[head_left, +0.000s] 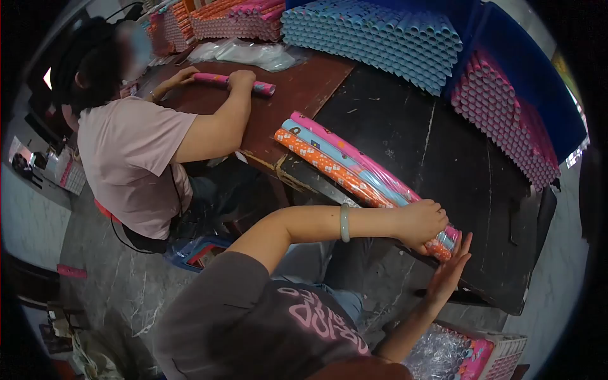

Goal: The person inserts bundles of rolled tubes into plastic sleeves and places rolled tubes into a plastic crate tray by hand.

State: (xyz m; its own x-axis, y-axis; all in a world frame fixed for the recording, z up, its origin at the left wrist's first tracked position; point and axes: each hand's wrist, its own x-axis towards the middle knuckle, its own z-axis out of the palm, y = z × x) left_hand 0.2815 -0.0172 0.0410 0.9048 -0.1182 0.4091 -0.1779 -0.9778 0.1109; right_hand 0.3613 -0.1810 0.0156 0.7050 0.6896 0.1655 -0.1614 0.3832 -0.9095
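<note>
Three rolls of wrapping paper, a pink roll [345, 149], a light blue roll [323, 150] and an orange roll [320, 166] with white shapes, lie side by side at the table's near edge. Clear shiny film seems to cover them. My left hand [423, 223], with a pale bangle at the wrist, is wrapped over the bundle near its right end. Against that end rests my right hand [451, 272], its fingers stretched out and its palm towards the rolls. The ends of the rolls are partly hidden between my hands.
Blue rolls [373, 44] are stacked at the back, pink rolls [500, 117] at the right by a blue panel [529, 69]. A co-worker [136, 133] at the left holds a pink roll [263, 88]. Clear bags [244, 53] lie beyond. A crate [506, 354] stands low at the right.
</note>
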